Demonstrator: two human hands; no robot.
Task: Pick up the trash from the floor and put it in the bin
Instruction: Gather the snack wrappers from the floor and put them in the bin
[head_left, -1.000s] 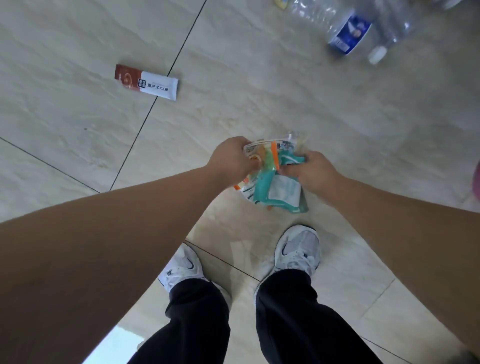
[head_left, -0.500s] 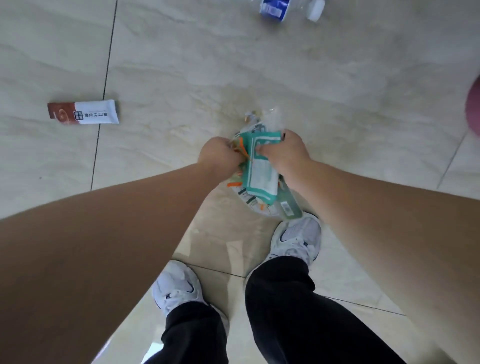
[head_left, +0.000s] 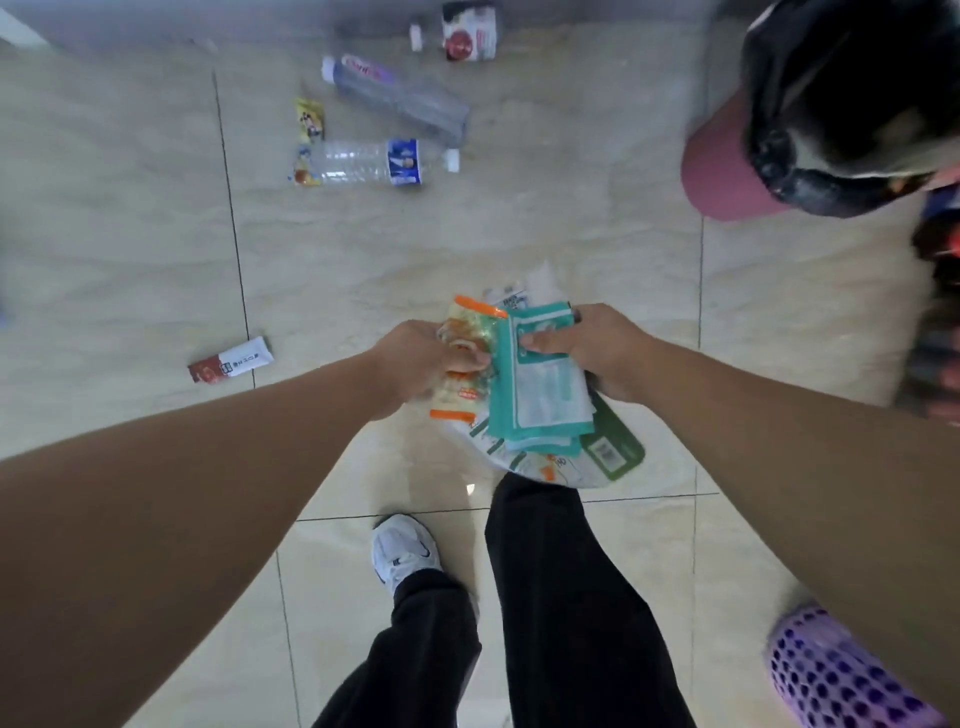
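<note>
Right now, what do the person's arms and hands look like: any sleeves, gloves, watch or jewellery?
Both forearms are bare, with no sleeve in view. The left hand and right hand are bare too: no gloves, and no watch, bracelet or ring can be seen. No markings or cables show on either arm.

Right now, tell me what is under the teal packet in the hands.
Under the teal packet a white wrapper with a green barcode panel sticks out below. The right hand and the packet hide the rest of the stack.
</note>
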